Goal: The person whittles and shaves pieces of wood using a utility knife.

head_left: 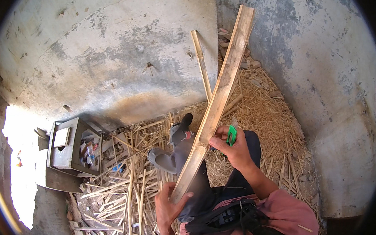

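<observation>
A long half-split bamboo piece (223, 89) slants across my lap, its hollow side facing up and a node ridge showing partway along it. My left hand (168, 206) grips its lower end, with the thumb on one side and the fingers on the other. Higher up, my right hand (237, 151) is closed around a green utility knife (231, 135), whose tip points away from me. The thumb and fingertips of that hand rest against the bamboo's right edge. Part of the knife's handle is hidden in the palm.
A narrower bamboo strip (202, 65) leans against the stained wall (107, 58). Many loose strips (132, 198) litter the floor at left, and shavings (274, 121) pile up at right. A worn box-like cabinet (73, 144) holding clutter stands by a bright opening. My shoe (161, 160) shows beside the bamboo.
</observation>
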`<state>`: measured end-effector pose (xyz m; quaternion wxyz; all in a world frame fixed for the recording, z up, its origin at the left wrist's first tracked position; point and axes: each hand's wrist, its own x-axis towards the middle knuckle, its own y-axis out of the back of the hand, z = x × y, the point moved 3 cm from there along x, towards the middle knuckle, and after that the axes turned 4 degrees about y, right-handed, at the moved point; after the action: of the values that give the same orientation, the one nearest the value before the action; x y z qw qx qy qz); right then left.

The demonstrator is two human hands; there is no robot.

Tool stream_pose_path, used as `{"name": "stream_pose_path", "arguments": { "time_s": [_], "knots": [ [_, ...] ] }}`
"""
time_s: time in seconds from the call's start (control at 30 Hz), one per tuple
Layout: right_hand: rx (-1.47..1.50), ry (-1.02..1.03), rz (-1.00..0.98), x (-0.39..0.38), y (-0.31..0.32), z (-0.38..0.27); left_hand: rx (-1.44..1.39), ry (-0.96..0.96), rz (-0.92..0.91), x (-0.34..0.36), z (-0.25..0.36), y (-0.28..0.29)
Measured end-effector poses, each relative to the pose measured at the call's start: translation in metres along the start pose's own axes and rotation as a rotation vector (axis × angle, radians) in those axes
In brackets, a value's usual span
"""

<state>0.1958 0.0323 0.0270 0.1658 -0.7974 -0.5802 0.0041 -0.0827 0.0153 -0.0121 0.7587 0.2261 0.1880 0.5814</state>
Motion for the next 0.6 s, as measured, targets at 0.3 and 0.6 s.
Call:
{"name": "stream_pose_path", "arguments": {
  "time_s": [0.3, 0.6],
  "knots": [
    [-0.012, -0.039, -0.015, -0.025, -0.027, 0.039, 0.015, -0.079, 0.032, 0.029, 0.066, -0.018],
    [-0.317, 0.249, -0.165, -0.025, -0.016, 0.003, -0.041, -0.106, -0.020, 0.034, 0.074, -0.017]
  ]
}}
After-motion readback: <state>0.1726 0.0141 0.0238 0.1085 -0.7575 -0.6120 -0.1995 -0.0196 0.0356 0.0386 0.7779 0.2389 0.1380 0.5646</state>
